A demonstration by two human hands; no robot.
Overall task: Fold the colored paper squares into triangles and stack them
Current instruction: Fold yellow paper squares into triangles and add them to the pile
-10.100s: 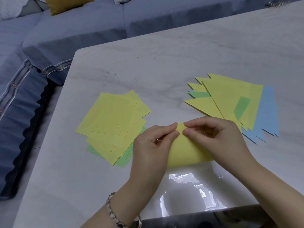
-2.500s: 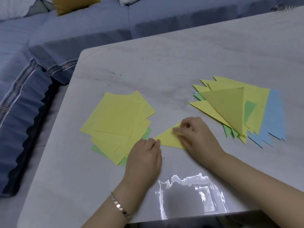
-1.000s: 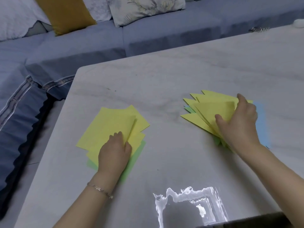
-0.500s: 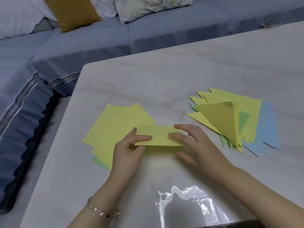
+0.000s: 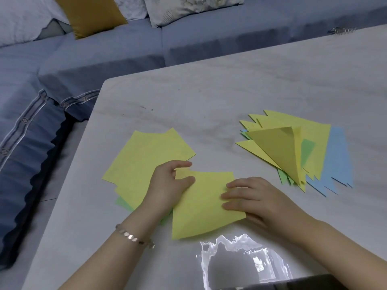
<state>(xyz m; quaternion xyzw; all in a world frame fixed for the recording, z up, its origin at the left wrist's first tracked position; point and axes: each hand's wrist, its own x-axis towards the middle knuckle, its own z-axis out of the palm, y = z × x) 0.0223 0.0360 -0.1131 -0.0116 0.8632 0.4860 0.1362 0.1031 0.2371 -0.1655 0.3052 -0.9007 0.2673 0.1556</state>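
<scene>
A single yellow paper square (image 5: 201,208) lies flat on the table in front of me. My left hand (image 5: 167,185) pinches its upper left corner between thumb and fingers. My right hand (image 5: 253,197) rests with straight fingers on the sheet's right edge. To the left lies the pile of unfolded squares (image 5: 144,160), yellow with a green sheet showing underneath. At the right sits the stack of folded triangles (image 5: 293,151), yellow on top, green and blue below; its top triangle stands slightly open.
The marble table (image 5: 209,91) has a bright light reflection (image 5: 236,258) near its front edge. A blue sofa (image 5: 104,51) with cushions runs behind and to the left. A small metal object (image 5: 341,30) lies at the table's far right.
The folded triangle went onto the right stack. My left hand pulled one yellow square off the left pile to the middle, and my right hand came over onto it.
</scene>
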